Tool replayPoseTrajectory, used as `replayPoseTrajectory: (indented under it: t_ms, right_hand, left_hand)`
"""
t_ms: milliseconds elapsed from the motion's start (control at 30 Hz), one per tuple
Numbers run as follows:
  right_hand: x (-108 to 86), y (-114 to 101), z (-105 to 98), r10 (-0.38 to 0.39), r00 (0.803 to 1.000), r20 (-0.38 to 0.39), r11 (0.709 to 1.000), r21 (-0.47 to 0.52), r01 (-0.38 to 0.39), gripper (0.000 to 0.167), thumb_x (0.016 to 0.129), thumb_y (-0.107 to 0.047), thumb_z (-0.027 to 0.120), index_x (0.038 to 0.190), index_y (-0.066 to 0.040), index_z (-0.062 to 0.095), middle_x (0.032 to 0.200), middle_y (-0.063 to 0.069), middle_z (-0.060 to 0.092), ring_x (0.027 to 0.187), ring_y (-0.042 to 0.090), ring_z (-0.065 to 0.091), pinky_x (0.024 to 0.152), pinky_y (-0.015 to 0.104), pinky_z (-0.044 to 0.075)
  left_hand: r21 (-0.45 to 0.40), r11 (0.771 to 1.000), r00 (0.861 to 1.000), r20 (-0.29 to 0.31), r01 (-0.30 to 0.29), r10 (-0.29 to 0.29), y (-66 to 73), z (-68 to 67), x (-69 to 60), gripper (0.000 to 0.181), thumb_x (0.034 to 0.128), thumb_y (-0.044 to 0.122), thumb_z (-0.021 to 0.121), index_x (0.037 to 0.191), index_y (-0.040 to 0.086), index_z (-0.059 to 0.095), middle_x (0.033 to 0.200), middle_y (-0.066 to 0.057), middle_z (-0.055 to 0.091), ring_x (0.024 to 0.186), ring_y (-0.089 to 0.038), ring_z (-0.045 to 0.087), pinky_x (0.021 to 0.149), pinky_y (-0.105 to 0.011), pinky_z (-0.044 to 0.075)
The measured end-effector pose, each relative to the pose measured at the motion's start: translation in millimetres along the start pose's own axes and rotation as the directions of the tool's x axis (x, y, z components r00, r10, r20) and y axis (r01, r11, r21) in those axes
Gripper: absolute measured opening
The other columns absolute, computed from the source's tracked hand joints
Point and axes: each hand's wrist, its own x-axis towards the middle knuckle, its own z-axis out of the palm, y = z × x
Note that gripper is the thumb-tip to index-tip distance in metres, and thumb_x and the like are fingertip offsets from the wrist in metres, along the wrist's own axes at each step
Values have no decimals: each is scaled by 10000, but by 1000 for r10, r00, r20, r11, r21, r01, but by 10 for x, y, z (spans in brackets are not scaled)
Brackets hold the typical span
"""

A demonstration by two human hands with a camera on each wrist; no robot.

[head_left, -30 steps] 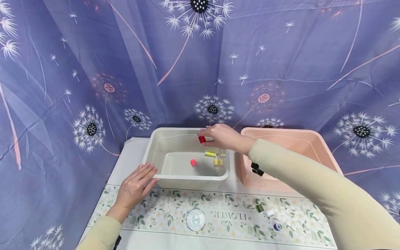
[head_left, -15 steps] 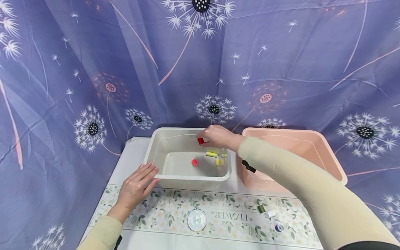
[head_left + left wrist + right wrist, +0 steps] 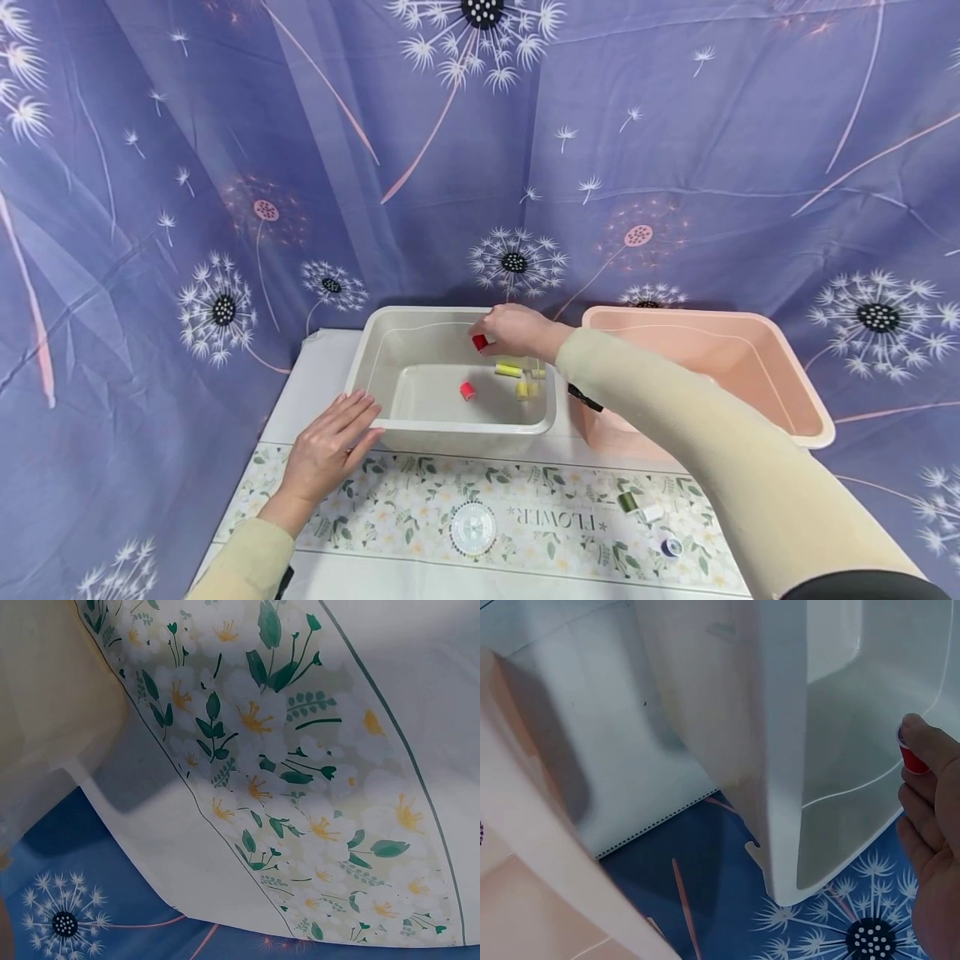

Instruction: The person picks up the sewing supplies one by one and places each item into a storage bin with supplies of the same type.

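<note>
In the head view my right hand [image 3: 514, 330] pinches a red spool [image 3: 480, 342] over the back part of the grey bin [image 3: 450, 427]. The right wrist view shows the red spool [image 3: 914, 759] between thumb and fingers of that hand [image 3: 937, 817]. Below, on the bin floor, lie a pinkish-red spool [image 3: 468, 391], a long yellow one [image 3: 508, 369] and a few pale yellow ones [image 3: 522, 390]. My left hand [image 3: 324, 448] rests with straight fingers on the bin's front left corner.
To the right stands a pink bin [image 3: 813, 417], partly behind my right sleeve. On the floral cloth [image 3: 405, 500] in front are a green spool [image 3: 627, 502], a white one [image 3: 652, 512] and a dark blue and white one [image 3: 672, 547]. A patterned curtain [image 3: 450, 208] hangs behind.
My right hand has moved slightly left and down with the red spool, and its forearm has swung leftward, uncovering more of the pink bin. The left hand stays at the grey bin's corner.
</note>
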Motion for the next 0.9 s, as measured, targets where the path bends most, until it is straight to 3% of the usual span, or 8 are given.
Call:
replayPoseTrajectory:
  t_ms: [167, 400, 500, 700, 900]
  right_hand:
    - [13, -1, 23, 17, 999, 35, 1000, -3, -17, 302, 990, -218, 799, 1265, -99, 767, 1072, 26, 796, 940, 208, 756, 874, 351, 653]
    - [-12, 8, 51, 62, 997, 46, 998, -6, -62, 501, 984, -301, 799, 1426, -93, 692, 1394, 113, 715, 1229, 274, 719, 1097, 411, 588]
    - [-36, 17, 52, 64, 998, 28, 998, 10, -65, 521, 985, -303, 797, 1443, -86, 677, 1436, 116, 687, 1273, 278, 697, 1129, 415, 568]
    - [-97, 1, 12, 71, 997, -40, 993, 92, -67, 532, 972, -263, 819, 1436, -51, 672, 1431, 136, 687, 1195, 295, 734, 1107, 434, 583]
    - [-182, -60, -64, 98, 989, -111, 982, 174, -78, 567, 963, -308, 831, 1466, -106, 662, 1430, 137, 687, 1123, 300, 759, 1075, 455, 604]
  left_hand:
    - [2, 1000, 1000, -5, -1, 1, -1, -3, -5, 596, 1142, 499, 465, 1178, 10, 804, 1173, -174, 792, 1098, -381, 763, 1005, -543, 615]
    - [-1, 1000, 1000, -1, 1, -1, -3, -2, -4, 600, 1142, 500, 464, 1183, 7, 802, 1173, -174, 792, 1104, -380, 761, 980, -574, 622]
    - [-1, 1000, 1000, 0, 3, -3, 2, -1, 1, 603, 1142, 504, 460, 1182, 10, 803, 1175, -172, 792, 1106, -379, 760, 987, -569, 619]
    - [-5, 1000, 1000, 6, 4, -4, 6, 0, 2, 601, 1139, 505, 466, 1180, 8, 803, 1177, -174, 791, 1107, -383, 759, 994, -574, 614]
    - [-11, 1000, 1000, 11, 10, -10, 10, 0, 0, 586, 1133, 501, 488, 1197, 7, 797, 1189, -177, 787, 1118, -385, 755, 1005, -573, 608]
